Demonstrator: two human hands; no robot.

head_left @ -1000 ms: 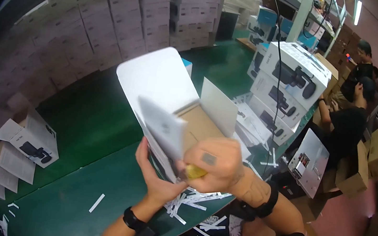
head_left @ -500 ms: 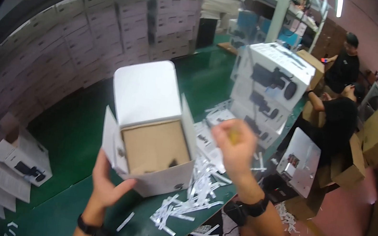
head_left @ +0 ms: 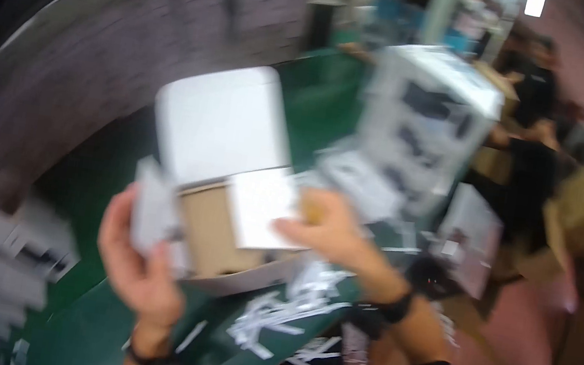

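In front of me an open white box (head_left: 241, 280) stands on the green table, its lid (head_left: 225, 125) raised at the back. Brown cardboard (head_left: 210, 223) shows inside. The right side flap (head_left: 262, 208) leans inward over the opening, with the thumb of my right hand (head_left: 327, 225) against it. A small yellowish thing (head_left: 315, 210), too blurred to name, is tucked in that hand. My left hand (head_left: 142, 266) is curled round the left side flap (head_left: 154, 204), fingers outside and thumb toward the front.
Shredded white paper (head_left: 281, 315) lies along the table's near edge. Printed white boxes (head_left: 427, 127) are stacked at the right, and opened boxes (head_left: 20, 256) at the left. Beyond the table, two people (head_left: 530, 164) are among brown cartons (head_left: 571, 214).
My right hand has come left and down onto the box, and the right flap has tipped inward. My left hand has moved up from the front corner to the left flap.
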